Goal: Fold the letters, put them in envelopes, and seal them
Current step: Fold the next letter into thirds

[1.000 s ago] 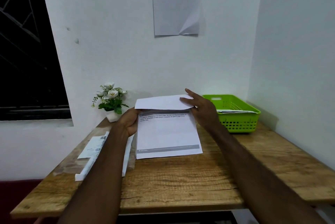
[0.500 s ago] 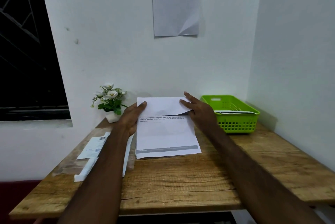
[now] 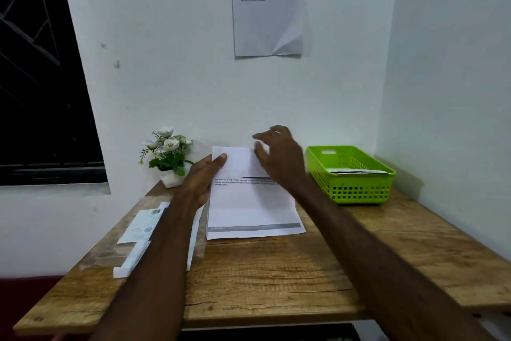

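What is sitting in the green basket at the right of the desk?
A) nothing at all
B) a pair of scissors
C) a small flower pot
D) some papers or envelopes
D: flat white paper items lie inside the green basket; the flower pot stands on the desk's left.

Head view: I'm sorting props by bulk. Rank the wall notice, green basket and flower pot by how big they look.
1. Wall notice, though cut off by the frame's top.
2. Green basket.
3. Flower pot, clearly smallest.
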